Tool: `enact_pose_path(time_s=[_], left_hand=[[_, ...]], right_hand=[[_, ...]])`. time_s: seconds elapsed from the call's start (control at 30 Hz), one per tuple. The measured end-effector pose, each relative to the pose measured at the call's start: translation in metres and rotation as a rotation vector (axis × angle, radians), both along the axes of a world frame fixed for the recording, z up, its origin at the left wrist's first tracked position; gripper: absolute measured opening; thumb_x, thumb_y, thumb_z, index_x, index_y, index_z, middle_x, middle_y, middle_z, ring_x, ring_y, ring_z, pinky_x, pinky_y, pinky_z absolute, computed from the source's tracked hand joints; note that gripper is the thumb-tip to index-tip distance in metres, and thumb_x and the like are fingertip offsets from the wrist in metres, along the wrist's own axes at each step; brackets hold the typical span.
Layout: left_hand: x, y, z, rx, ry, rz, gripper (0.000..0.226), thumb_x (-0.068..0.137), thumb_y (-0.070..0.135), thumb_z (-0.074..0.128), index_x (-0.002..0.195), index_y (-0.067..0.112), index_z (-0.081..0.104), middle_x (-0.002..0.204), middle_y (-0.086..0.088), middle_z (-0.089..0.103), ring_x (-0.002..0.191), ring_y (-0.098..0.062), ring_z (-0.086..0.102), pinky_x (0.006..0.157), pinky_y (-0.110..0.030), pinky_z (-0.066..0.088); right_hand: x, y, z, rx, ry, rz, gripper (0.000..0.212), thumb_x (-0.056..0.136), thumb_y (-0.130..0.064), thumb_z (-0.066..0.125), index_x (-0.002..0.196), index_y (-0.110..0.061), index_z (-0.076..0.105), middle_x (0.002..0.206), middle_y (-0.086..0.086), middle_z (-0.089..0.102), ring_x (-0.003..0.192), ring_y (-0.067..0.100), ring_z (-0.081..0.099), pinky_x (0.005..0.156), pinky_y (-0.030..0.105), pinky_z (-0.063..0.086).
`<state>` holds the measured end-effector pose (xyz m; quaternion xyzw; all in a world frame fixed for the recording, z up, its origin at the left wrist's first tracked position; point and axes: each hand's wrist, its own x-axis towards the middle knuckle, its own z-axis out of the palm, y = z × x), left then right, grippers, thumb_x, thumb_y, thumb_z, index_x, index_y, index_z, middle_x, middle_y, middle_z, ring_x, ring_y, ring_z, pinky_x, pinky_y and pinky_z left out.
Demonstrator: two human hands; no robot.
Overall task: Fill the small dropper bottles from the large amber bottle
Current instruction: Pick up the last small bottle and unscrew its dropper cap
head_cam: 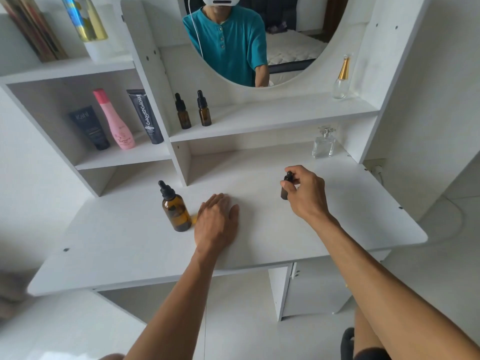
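Amber glass small dropper bottle [284, 190]: light, smooth, breakable; my right hand [305, 189] pinches its cap, best held by the body. Left hand [217, 219] flat on worktop [130, 242].

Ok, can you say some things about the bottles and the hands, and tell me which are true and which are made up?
1. The right hand grips a small amber dropper bottle standing on the white tabletop. True.
2. The left hand holds the large amber dropper bottle. False: it lies flat on the tabletop beside that bottle.
3. Two small amber dropper bottles stand on the shelf under the round mirror. True.
4. The large bottle's black dropper cap is off. False: it is on.
5. The pink plastic bottle lies on its side. False: it stands between two dark tubes.
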<state>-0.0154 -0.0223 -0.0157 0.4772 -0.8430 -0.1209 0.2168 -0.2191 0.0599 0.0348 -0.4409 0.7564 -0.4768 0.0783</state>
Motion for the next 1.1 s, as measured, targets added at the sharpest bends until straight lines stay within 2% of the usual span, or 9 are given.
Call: enact_pose_path(time_s=[0.13,0.23,0.4,0.5,0.57,0.67,0.8,1.0,1.1], left_hand=[[0.004,0.011,0.006,0.068,0.13,-0.002,0.035,0.096,0.033,0.054,0.121,0.012,0.065,0.126,-0.005,0.066,0.118,-0.028,0.057,0.096,-0.033,0.044],[0.009,0.021,0.012,0.162,0.211,0.014,0.045,0.093,0.029,0.06,0.136,0.015,0.058,0.137,-0.005,0.061,0.126,-0.025,0.054,0.1,-0.03,0.042],[0.022,0.033,0.017,0.235,0.267,-0.055,0.057,0.084,0.02,0.066,0.139,0.016,0.054,0.137,0.001,0.061,0.126,-0.018,0.055,0.1,-0.022,0.039],[0.024,0.038,0.017,0.217,0.324,-0.046,0.051,0.082,0.033,0.07,0.131,0.023,0.059,0.127,0.007,0.066,0.118,-0.013,0.058,0.098,-0.031,0.048],[0.023,0.04,0.017,0.213,0.353,-0.036,0.041,0.082,0.04,0.069,0.12,0.027,0.064,0.116,0.012,0.07,0.107,-0.009,0.061,0.089,-0.032,0.051],[0.022,0.037,0.013,0.193,0.351,-0.013,0.027,0.083,0.042,0.066,0.105,0.026,0.067,0.1,0.009,0.072,0.091,-0.014,0.064,0.072,-0.031,0.05],[0.021,0.033,0.006,0.173,0.364,0.008,0.019,0.084,0.04,0.061,0.095,0.025,0.064,0.09,0.006,0.071,0.081,-0.017,0.061,0.063,-0.03,0.045],[0.022,0.026,-0.002,0.176,0.363,0.022,0.016,0.084,0.039,0.059,0.092,0.027,0.065,0.086,0.006,0.069,0.078,-0.016,0.061,0.062,-0.028,0.044],[0.022,0.025,-0.003,0.181,0.378,0.028,0.014,0.084,0.045,0.059,0.083,0.03,0.059,0.081,0.006,0.067,0.073,-0.015,0.058,0.057,-0.024,0.038]], right_hand=[[0.022,0.005,0.008,-0.044,-0.01,0.089,0.025,0.087,-0.007,0.071,0.112,-0.008,0.068,0.09,0.0,0.067,0.084,0.016,0.065,0.082,0.027,0.051],[0.043,0.006,0.011,-0.051,0.005,0.17,0.025,0.086,-0.008,0.072,0.111,-0.009,0.069,0.09,-0.003,0.068,0.081,0.01,0.064,0.082,0.023,0.051],[0.077,0.003,0.014,-0.005,0.05,0.288,0.027,0.086,-0.013,0.074,0.113,-0.013,0.07,0.094,-0.004,0.069,0.083,0.005,0.061,0.08,0.012,0.045],[0.089,0.0,0.013,0.035,0.059,0.324,0.028,0.086,-0.013,0.075,0.114,-0.014,0.07,0.099,-0.002,0.072,0.085,0.004,0.06,0.078,0.004,0.04],[0.095,-0.001,0.013,0.058,0.058,0.335,0.028,0.086,-0.013,0.075,0.113,-0.014,0.07,0.099,-0.001,0.072,0.085,0.004,0.059,0.073,-0.003,0.036],[0.1,-0.002,0.012,0.087,0.066,0.344,0.027,0.085,-0.012,0.075,0.112,-0.014,0.07,0.099,0.001,0.072,0.084,0.005,0.059,0.069,-0.006,0.035],[0.104,-0.003,0.01,0.103,0.079,0.346,0.027,0.085,-0.013,0.076,0.112,-0.014,0.07,0.1,0.001,0.073,0.085,0.003,0.059,0.071,-0.001,0.037],[0.105,-0.006,0.01,0.088,0.123,0.339,0.026,0.083,-0.021,0.078,0.107,-0.014,0.071,0.097,0.0,0.072,0.087,0.015,0.067,0.083,0.023,0.051],[0.104,-0.01,0.012,0.088,0.148,0.338,0.024,0.082,-0.022,0.078,0.105,-0.014,0.072,0.094,-0.001,0.072,0.085,0.016,0.066,0.082,0.027,0.053]])
